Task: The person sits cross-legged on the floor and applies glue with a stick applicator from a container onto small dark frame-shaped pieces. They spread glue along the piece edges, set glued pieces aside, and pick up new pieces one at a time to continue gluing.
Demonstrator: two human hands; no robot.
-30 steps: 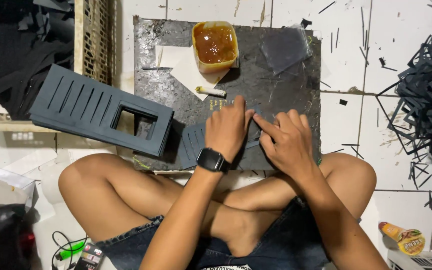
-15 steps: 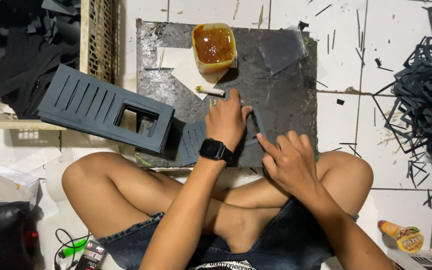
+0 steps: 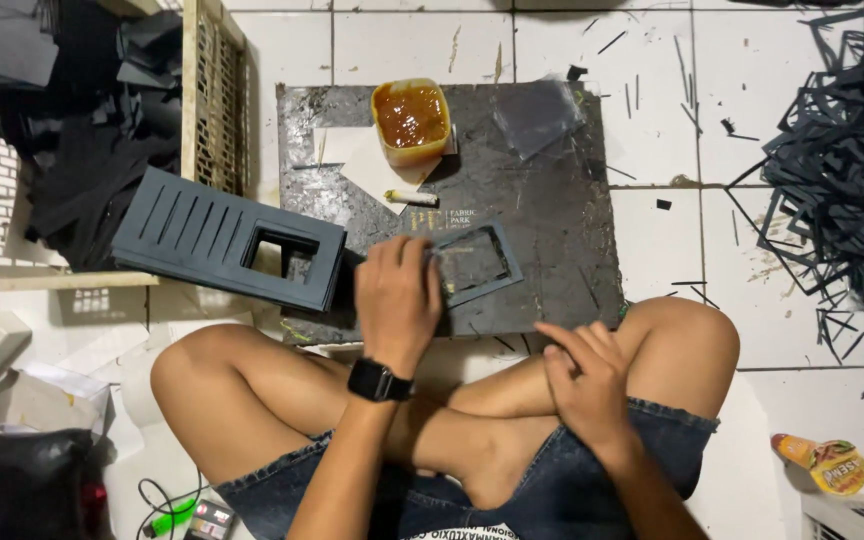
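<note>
On dark work board | left hand flat, pressing grey frame piece, grip clasping nothing | right hand loose on leg, empty | advise even pressure along glued edges, clear of glue tub.

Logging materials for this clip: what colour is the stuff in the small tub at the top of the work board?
Amber-orange, glossy, in the tub; only the head view shows it.

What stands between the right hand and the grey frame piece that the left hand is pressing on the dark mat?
Nothing visible does. The right hand rests over the crossed legs, apart from the grey frame piece. Between them lie only bare dark mat and the person's knee. The left hand covers the frame's left end, not the right hand's side.
</note>
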